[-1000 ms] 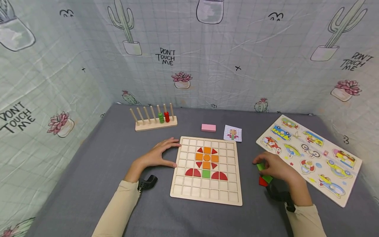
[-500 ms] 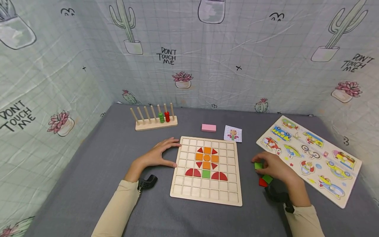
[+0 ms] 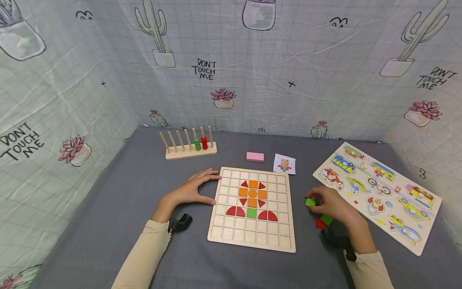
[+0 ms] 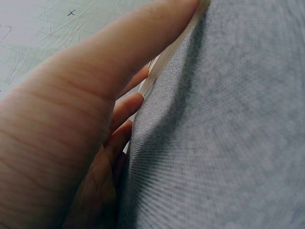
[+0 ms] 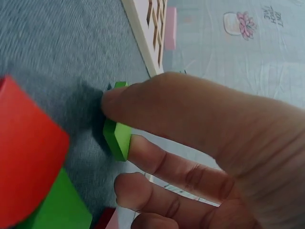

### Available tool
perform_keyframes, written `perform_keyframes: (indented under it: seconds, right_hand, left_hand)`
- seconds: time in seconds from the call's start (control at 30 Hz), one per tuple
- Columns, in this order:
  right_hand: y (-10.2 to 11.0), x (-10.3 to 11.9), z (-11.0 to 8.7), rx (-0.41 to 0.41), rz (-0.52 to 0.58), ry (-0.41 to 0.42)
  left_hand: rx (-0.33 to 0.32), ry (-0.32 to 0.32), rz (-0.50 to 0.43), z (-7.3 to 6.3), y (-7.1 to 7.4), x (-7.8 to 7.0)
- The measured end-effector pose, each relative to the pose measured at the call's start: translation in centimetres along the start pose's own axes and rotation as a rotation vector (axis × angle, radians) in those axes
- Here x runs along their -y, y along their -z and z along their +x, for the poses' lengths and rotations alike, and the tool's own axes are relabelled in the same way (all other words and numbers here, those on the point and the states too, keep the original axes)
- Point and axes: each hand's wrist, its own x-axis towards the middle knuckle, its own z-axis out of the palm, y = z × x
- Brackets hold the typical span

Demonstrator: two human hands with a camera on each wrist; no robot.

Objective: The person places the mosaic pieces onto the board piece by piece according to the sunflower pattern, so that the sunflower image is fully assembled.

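Observation:
My right hand (image 3: 330,202) pinches a green square tile (image 3: 310,202) between thumb and fingers, right of the wooden grid board (image 3: 231,235). In the right wrist view the green tile (image 5: 118,138) stands tilted close over the cloth. Below that hand lie a red tile (image 3: 320,224) and another green tile (image 3: 326,219), overlapping. My left hand (image 3: 189,188) has its thumb and fingertips at the board's left edge, fingers spread. On the board, orange squares, an orange circle (image 3: 252,193), red triangles, red quarter-rounds (image 3: 268,216) and one green square (image 3: 251,212) form a figure.
A pattern card (image 3: 284,164) and a pink block (image 3: 255,157) lie behind the board. A peg stand (image 3: 191,151) with green and red beads is at back left. A picture puzzle board (image 3: 377,192) lies at the right, near my right hand. Printed fabric walls enclose the table.
My right hand has slid the pinched green tile a little left, away from the other green tile and the red one. My left hand stays at the board's edge.

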Motion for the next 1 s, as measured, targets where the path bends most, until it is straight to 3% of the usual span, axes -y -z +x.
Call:
perform_keyframes:
  seconds: [0.23, 0.7, 1.0]
  right_hand:
    - [-0.5, 1.5, 0.6, 0.003, -0.033, -0.023]
    - [-2.1, 4.7, 1.3, 0.02, -0.012, 0.02]
    - [-3.7, 7.5, 1.6, 0.093, -0.012, 0.115]
  left_hand:
    - [0.002, 0.002, -0.001, 0.0, 0.0, 0.0]
    - [0.001, 0.007, -0.002, 0.0, 0.0, 0.0]
    - [0.002, 0.012, -0.012, 0.0, 0.1, -0.4]
